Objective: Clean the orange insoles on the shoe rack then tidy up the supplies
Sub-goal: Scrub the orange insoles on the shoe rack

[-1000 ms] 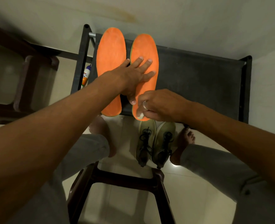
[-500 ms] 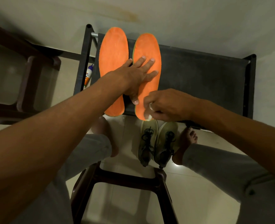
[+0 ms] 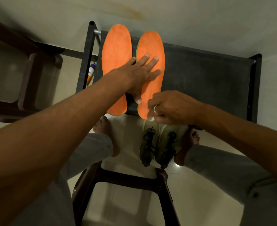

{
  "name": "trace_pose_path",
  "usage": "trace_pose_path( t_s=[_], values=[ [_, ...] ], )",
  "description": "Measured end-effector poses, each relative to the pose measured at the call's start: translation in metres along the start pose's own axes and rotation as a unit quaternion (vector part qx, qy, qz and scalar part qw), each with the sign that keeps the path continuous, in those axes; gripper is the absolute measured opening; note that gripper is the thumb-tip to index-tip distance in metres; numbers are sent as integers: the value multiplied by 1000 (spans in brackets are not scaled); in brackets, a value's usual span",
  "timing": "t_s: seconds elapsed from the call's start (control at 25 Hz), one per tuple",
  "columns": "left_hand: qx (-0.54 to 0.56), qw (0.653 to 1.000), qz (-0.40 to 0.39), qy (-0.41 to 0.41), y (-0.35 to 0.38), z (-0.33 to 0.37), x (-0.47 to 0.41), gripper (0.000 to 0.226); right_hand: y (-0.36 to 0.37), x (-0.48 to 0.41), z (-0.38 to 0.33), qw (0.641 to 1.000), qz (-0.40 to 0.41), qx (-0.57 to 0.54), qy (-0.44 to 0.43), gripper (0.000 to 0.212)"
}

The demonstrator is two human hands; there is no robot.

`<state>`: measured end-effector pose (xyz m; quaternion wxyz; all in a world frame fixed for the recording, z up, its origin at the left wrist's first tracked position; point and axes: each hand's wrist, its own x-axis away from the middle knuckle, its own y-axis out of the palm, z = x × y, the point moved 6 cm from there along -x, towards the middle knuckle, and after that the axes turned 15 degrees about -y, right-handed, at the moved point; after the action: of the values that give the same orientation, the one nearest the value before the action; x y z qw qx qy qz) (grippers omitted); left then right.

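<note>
Two orange insoles are seen laid side by side at the left end of the shoe rack (image 3: 208, 75), heels overhanging its front edge. The right insole (image 3: 152, 51) is pressed flat under the spread, empty fingers of the left hand (image 3: 139, 74), while its heel is being rubbed by the right hand (image 3: 167, 108), whose fingers are curled shut around something small and pale. The left insole (image 3: 116, 62) is untouched, though whether it is clean cannot be judged. A bottle (image 3: 90, 73), just off the rack's left edge, is not yet tidied away.
</note>
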<state>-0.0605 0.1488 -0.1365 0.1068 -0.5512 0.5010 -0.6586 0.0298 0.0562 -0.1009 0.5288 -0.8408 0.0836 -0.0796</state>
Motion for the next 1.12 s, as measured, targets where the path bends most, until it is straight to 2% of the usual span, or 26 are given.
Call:
trace_pose_path(
  t_s=[0.12, 0.2, 0.28, 0.4, 0.48, 0.52, 0.68, 0.72, 0.84, 0.88, 0.96, 1.04, 1.12],
  values=[
    [6, 1000, -4, -2, -1, 0, 0, 132, -2, 6, 15, 992, 5, -102, 77, 23],
    [1, 1000, -1, 0, -1, 0, 0, 132, -3, 1, 28, 980, 52, -128, 146, 26],
    [-1, 1000, 3, 0, 0, 1, -1, 131, -6, -1, 40, 968, 93, -104, 208, 25],
    [3, 1000, 5, 3, 1, 1, -2, 131, -5, 1, 48, 963, 57, 10, 264, 26],
    [11, 1000, 5, 5, 2, 0, -2, 132, -9, 6, 52, 954, 60, 43, 292, 26],
    [10, 1000, 5, 4, 2, -1, -3, 133, -11, 7, 52, 953, 62, 27, 297, 26],
    [2, 1000, 6, 5, 3, 0, -3, 133, -6, 4, 39, 954, 13, -169, 246, 20],
    [4, 1000, 5, 4, 3, 1, -3, 133, -4, 4, 37, 957, 11, -158, 244, 20],
    [11, 1000, 3, 1, 3, 0, -4, 133, -7, 6, 54, 952, 65, -3, 298, 25],
    [12, 1000, 4, 0, 3, 0, -4, 133, -7, 3, 56, 948, 78, 13, 307, 28],
    [9, 1000, 5, 3, 3, 0, -3, 133, -4, -10, 46, 956, 81, -65, 273, 32],
    [8, 1000, 8, 3, 3, 0, -2, 132, -3, -13, 35, 956, 50, -180, 227, 26],
    [12, 1000, 5, 2, 2, 1, -1, 131, -7, -9, 46, 958, 21, -157, 238, 20]
  ],
)
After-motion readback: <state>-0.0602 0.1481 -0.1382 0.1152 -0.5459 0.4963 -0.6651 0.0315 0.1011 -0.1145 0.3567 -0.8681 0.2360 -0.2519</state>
